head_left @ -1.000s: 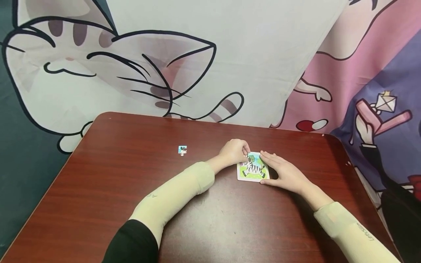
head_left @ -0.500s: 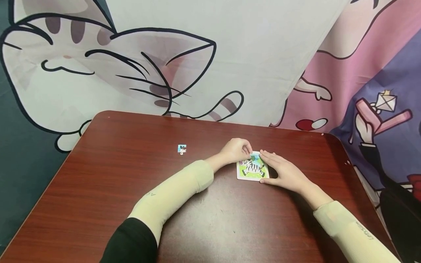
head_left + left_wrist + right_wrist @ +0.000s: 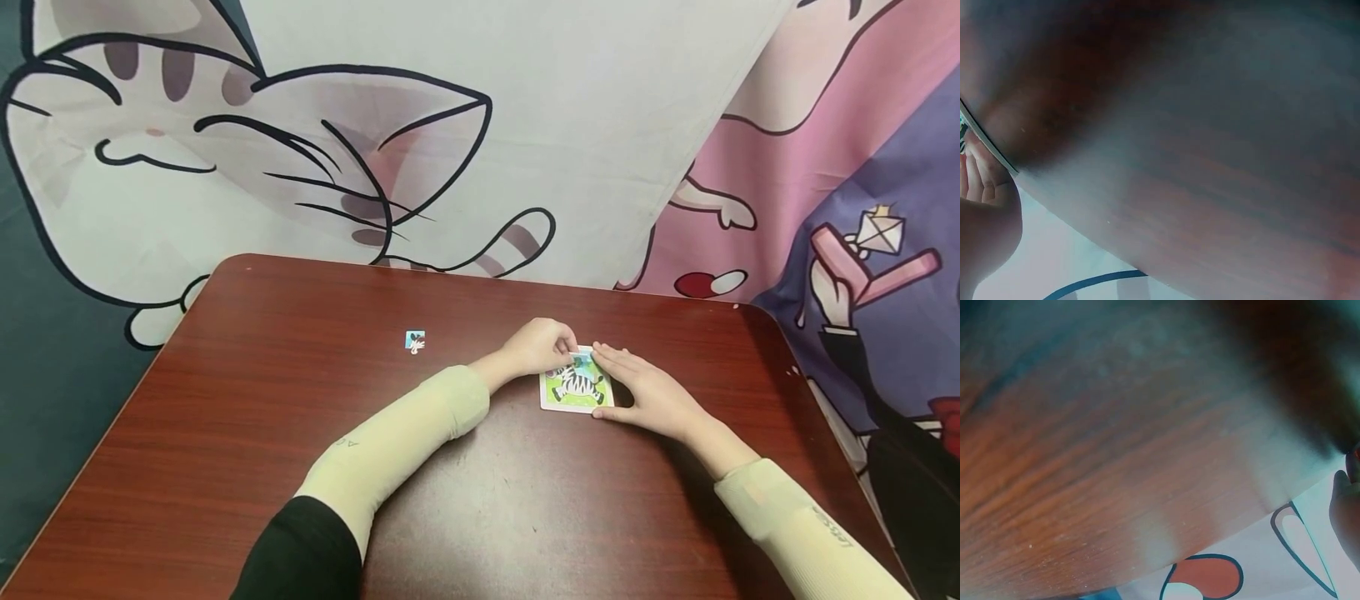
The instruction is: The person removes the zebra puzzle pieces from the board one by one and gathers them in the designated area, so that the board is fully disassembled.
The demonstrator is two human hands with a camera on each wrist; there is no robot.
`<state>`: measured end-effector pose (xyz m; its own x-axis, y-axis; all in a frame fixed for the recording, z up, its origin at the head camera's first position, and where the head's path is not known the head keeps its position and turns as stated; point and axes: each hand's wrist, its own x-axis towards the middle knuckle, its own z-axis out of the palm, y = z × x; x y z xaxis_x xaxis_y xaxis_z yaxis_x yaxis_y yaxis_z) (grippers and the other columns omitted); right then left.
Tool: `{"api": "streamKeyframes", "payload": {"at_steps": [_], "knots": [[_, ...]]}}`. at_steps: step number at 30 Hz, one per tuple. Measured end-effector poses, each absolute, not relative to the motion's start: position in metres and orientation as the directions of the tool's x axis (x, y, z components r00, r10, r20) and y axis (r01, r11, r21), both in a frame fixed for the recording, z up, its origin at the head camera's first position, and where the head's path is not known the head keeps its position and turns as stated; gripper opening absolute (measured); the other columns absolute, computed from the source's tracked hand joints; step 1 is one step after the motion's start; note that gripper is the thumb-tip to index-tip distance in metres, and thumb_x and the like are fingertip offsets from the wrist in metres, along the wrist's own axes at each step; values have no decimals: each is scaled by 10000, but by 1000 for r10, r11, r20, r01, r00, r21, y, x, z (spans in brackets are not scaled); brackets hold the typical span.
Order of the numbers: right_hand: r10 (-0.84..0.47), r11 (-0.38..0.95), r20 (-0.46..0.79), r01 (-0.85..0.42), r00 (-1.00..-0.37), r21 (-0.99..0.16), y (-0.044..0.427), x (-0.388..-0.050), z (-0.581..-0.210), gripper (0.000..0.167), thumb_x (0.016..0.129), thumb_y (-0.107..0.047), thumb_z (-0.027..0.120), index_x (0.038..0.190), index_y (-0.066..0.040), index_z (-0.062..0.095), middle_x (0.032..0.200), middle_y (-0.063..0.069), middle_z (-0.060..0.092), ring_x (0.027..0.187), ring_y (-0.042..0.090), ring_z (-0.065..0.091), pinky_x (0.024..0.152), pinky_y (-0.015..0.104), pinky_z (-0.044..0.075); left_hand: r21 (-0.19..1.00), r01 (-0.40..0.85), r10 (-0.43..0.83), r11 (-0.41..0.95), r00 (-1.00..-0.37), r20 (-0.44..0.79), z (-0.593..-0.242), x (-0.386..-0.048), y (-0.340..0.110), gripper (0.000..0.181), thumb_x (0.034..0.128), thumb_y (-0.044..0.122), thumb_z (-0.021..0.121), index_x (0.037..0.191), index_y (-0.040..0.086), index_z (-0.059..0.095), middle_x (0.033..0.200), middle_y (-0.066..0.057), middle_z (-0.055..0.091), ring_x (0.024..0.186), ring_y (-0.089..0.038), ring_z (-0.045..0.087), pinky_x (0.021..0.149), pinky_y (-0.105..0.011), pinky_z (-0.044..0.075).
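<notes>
A small square zebra jigsaw puzzle [image 3: 576, 390] with a white border lies on the table. My left hand [image 3: 536, 346] reaches over its upper left corner, thumb and forefinger pinching a small puzzle piece [image 3: 578, 353] at the top edge; the fingers hide most of that piece. My right hand [image 3: 648, 392] steadies the puzzle's right side, fingers stretched along the upper right and thumb at the lower right corner. Farther left lies a loose puzzle piece [image 3: 415, 342] showing the zebra's head on blue. In the left wrist view, the puzzle's edge [image 3: 988, 147] shows beside the curled fingers.
The reddish-brown wooden table [image 3: 465, 500] has rounded far corners. Right behind it hangs a cloth [image 3: 600, 150] printed with a cartoon cat and other figures. Both forearms wear pale yellow sleeves [image 3: 405, 442].
My left fingertips have shifted slightly right along the puzzle's top edge. The right hand, the puzzle and the loose piece stay in place.
</notes>
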<state>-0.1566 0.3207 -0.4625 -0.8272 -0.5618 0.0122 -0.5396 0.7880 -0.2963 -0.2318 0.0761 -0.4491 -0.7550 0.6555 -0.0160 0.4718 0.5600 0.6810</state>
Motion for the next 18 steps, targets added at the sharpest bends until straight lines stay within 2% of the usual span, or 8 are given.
{"api": "streamKeyframes", "payload": {"at_steps": [11, 18], "knots": [[-559, 791, 5, -536, -829, -295, 320, -157, -462, 956, 864, -465, 865, 1613, -58, 433, 1676, 149, 439, 1546, 357, 434, 1273, 556, 321, 672, 444, 610, 593, -792, -15, -446, -231, 74, 101, 973, 112, 759, 1054, 74, 805, 1024, -59, 809, 940, -133, 733, 806, -159, 544], [-554, 796, -5, -528, -832, -296, 320, -156, -462, 955, 865, -473, 863, 1610, -53, 437, 1679, 150, 435, 1544, 360, 436, 1273, 557, 321, 674, 398, 562, 622, -827, -30, -436, -234, 51, 66, 940, 115, 803, 1002, 110, 824, 980, -30, 807, 911, -124, 722, 800, -197, 538]]}}
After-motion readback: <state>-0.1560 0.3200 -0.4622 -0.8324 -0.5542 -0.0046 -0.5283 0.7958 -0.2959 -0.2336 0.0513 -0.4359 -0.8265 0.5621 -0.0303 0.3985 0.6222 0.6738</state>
